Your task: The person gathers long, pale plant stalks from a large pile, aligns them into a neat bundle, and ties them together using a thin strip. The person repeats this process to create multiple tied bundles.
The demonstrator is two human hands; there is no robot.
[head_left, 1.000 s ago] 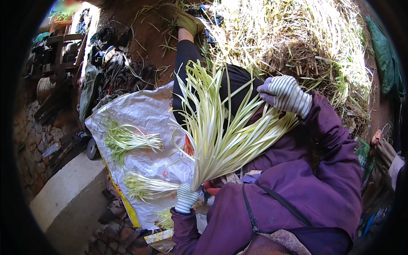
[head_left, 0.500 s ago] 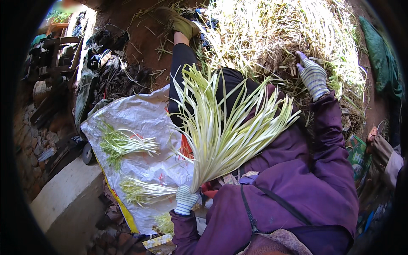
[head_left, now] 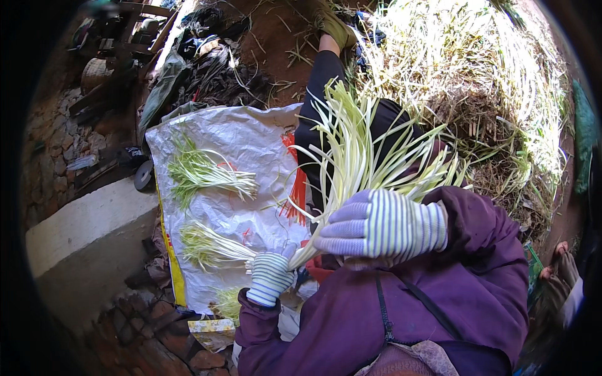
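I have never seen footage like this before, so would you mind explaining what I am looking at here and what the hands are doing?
This is one picture from a wide fisheye camera worn on a person's head, looking down, so the edges bend. No machine is involved: both hands are the person's own, in striped knit gloves, with purple sleeves.

The left hand grips the base of a fan of long pale yellow-green leaf stalks. The right hand lies across the lower part of that fan, fingers spread over it.

Underneath lies a white woven plastic sack, spread flat. On it rest small bundles of similar green stalks. To the right is a big heap of straw-like loose stalks; to the left, a pale concrete block.
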